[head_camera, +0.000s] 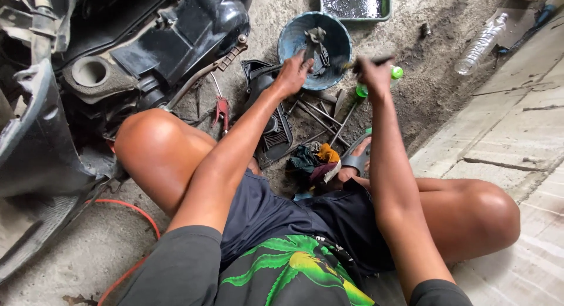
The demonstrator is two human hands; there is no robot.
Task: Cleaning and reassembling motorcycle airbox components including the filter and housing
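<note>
Head view: seated on bare concrete floor (88, 253), knees spread, both arms stretched forward over a scatter of tools.
Left hand (292, 74): fingers curled and closed on a small dark metal part, held at the near rim of the round blue plastic basin (296, 41); kept over the basin, seemingly so drips and grit fall inside.
Right hand (374, 77): fingers clamped on a thin dark brush-like tool (370, 61), tip blurred, pointing toward the left hand; exact kind of tool cannot be told.
Basin contents: dark metal pieces (317, 39) lying in the bowl, just beyond the left hand.
Green rectangular tray (385, 6): holds dark oily liquid, set behind the basin, within reach of both hands.
Green-capped small bottle (395, 73): lying just beside the right hand.
Long steel rods and wrenches (320, 115): laid flat between basin and legs.
Black ribbed plastic engine cover (273, 127): resting below the left forearm, off the machine.
Red-handled pliers (221, 111): on the floor near the left knee.
Black scooter body (147, 41): at left, open, casing exposed.
Clear plastic bottle (479, 44): lying well apart at upper right.
Coloured rags (314, 162): bunched near the feet.
</note>
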